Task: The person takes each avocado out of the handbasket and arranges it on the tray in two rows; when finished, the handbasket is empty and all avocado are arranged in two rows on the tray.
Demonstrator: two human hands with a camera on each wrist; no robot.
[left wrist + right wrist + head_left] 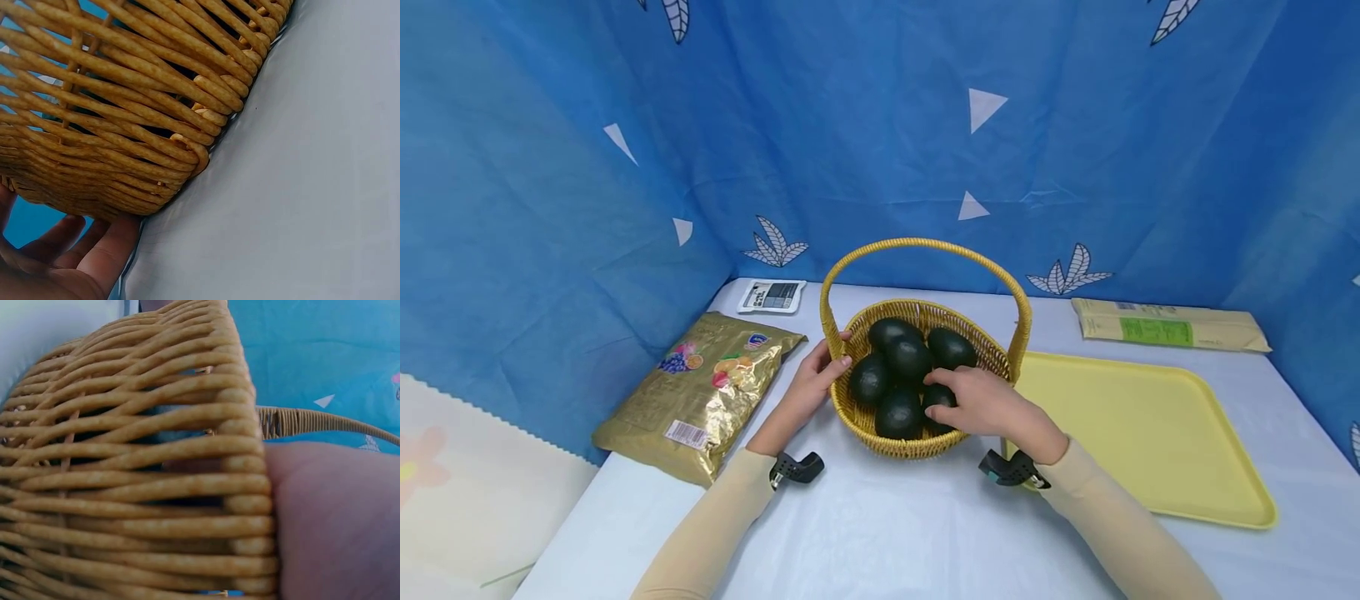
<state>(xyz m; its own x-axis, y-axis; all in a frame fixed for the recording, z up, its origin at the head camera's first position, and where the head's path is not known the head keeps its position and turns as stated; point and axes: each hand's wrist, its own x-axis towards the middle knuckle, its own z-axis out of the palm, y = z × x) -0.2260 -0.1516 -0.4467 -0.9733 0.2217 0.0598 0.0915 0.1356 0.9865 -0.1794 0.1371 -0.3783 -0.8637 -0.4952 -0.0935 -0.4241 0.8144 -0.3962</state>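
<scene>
A woven yellow basket (917,446) with a tall hoop handle stands mid-table and holds several dark green avocados (895,335). My left hand (839,353) grips the basket's left rim, thumb over the edge and fingers on the outer wall. My right hand (934,385) reaches in over the near right rim, and its fingers curl round one avocado (944,400) at the front. The left wrist view shows the basket wall (125,125) close up above my left hand (75,256). In the right wrist view the basket weave (125,475) hides the avocados beside my right hand (337,519).
A pale yellow tray (1150,433) lies just right of the basket. A gold snack bag (700,392) lies to the left, a small white packet (771,295) at the back left, a long beige packet (1168,325) at the back right. Blue cloth walls enclose the white table (887,533).
</scene>
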